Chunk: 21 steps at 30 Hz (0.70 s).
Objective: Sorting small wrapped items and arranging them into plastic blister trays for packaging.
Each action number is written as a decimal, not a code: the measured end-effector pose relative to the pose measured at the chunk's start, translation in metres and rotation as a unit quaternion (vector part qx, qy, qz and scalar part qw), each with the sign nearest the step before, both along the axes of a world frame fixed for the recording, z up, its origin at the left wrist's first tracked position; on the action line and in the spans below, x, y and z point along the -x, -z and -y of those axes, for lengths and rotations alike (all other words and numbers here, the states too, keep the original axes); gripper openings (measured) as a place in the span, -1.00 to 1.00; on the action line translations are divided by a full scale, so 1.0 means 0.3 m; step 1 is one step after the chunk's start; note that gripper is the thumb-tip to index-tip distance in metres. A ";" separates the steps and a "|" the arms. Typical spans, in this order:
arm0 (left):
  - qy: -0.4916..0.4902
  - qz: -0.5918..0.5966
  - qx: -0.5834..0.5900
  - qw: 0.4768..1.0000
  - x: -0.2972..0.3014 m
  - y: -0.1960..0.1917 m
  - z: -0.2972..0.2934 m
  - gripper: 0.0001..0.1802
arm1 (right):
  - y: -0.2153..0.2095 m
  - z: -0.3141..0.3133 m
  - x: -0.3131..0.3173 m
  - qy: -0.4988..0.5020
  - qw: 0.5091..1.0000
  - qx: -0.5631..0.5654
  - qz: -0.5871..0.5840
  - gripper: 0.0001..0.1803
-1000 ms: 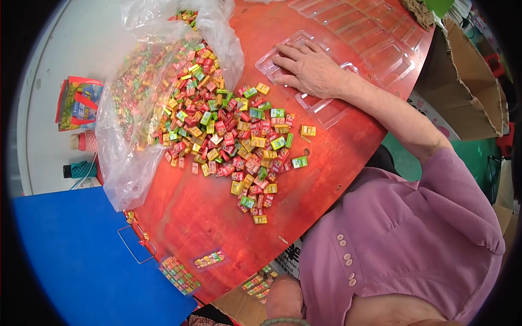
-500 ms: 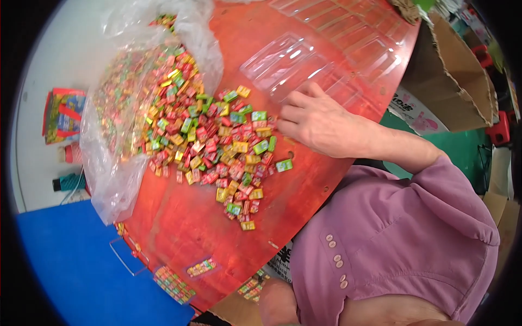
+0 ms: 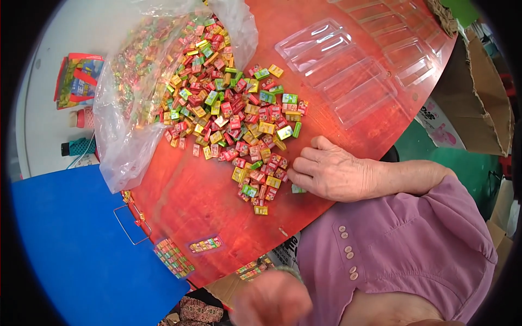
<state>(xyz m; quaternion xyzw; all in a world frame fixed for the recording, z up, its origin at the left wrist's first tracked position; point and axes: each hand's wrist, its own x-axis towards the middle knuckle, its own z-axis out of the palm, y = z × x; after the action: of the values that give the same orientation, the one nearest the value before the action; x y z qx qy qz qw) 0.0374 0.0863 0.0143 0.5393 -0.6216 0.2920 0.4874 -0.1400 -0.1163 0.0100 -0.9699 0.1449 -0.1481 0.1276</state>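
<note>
A heap of small, block-shaped wrapped candies (image 3: 234, 119) in red, yellow and green lies on a red table (image 3: 179, 212), spilling from a clear plastic bag (image 3: 128, 157). My right hand (image 3: 331, 171) rests at the heap's near right side, knuckles up and fingers curled. A green-and-white wrapped candy (image 3: 298, 188) shows partly from under its finger edge, the rest hidden by the hand. Low in the picture is my left hand (image 3: 272, 299), raised past the table edge and smeared by motion, so its fingers cannot be read.
Clear plastic trays (image 3: 353, 89) lie at the table's far right. Candies in neat rows form a larger block (image 3: 174, 258) and a small block (image 3: 205, 244) near the left edge. A blue surface (image 3: 81, 244) adjoins the table; a cardboard box (image 3: 484, 92) stands at right.
My right hand has come from beside the clear tray toward the near table edge, and the green-and-white candy has shifted the same way. My left hand has moved and blurred. The view has shifted.
</note>
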 end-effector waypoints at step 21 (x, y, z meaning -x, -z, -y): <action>-0.055 -0.188 -0.436 0.878 0.006 0.008 0.175 -0.62 | -0.014 0.008 0.016 -0.041 0.985 -0.165 -0.027 -0.67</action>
<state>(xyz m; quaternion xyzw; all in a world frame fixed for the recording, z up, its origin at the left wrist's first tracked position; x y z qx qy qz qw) 0.0355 0.0337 0.0118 0.7754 -0.5521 -0.0891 0.2933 -0.1449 -0.1186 0.0141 -0.9444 0.1305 -0.0909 0.2876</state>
